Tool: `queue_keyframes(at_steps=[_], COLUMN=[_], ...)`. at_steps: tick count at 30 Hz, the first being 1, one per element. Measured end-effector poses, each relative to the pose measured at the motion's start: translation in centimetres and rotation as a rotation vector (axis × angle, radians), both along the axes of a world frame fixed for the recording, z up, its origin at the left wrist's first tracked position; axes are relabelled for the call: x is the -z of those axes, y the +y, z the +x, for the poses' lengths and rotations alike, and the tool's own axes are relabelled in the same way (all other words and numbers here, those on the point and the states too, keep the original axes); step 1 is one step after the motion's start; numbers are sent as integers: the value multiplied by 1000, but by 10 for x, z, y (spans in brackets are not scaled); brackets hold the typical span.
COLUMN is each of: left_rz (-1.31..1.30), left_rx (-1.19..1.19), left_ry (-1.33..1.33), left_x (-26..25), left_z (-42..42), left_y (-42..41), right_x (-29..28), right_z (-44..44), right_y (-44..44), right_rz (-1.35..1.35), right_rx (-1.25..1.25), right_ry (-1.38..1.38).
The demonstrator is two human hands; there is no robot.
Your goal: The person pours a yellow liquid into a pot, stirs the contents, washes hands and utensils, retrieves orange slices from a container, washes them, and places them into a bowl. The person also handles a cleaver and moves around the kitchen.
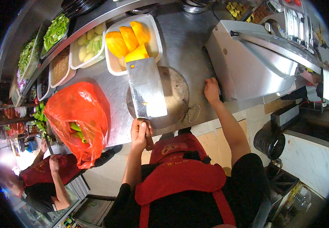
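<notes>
My left hand (139,131) grips the wooden handle of a broad cleaver (146,88), whose blade lies over the left part of a round chopping board (177,95). The blade's far end overlaps, in this view, the near corner of a white plastic tub (156,34) that holds orange pumpkin-like pieces (128,38). Small orange bits stick to the blade. My right hand (211,89) rests on the steel worktop (194,61), right of the board and beside a metal machine, with its fingers curled; I see nothing in it.
An open red plastic bag (79,111) with green vegetables stands at the left. Behind it are tubs of peeled vegetables (89,47) and shredded food (61,67). A large metal machine (238,62) stands at the right. A wire hook (193,114) lies near the front edge. A co-worker (49,176) is at lower left.
</notes>
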State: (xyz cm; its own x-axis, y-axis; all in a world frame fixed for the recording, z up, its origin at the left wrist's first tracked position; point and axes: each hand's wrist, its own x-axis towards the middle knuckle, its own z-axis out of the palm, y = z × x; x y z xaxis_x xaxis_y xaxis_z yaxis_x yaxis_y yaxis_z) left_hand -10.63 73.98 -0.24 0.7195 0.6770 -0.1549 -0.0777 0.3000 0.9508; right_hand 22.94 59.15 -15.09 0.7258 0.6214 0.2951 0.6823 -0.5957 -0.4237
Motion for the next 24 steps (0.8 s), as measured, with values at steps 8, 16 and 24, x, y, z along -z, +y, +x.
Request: queue_keyframes(at_steps=[8, 16, 24], left_rz=[6, -4, 2], left_rx=[10, 7, 42], left_ry=[49, 51, 47], left_x=[3, -5, -9], left_z=[-3, 4, 15], left_y=[-3, -6, -10], right_x=[-33, -16, -17], right_z=[-32, -26, -40], right_y=[-13, -35, -26], right_rz=[-73, -142, -290], right_rx=[-361, -595, -465], right_ry=[169, 53, 18])
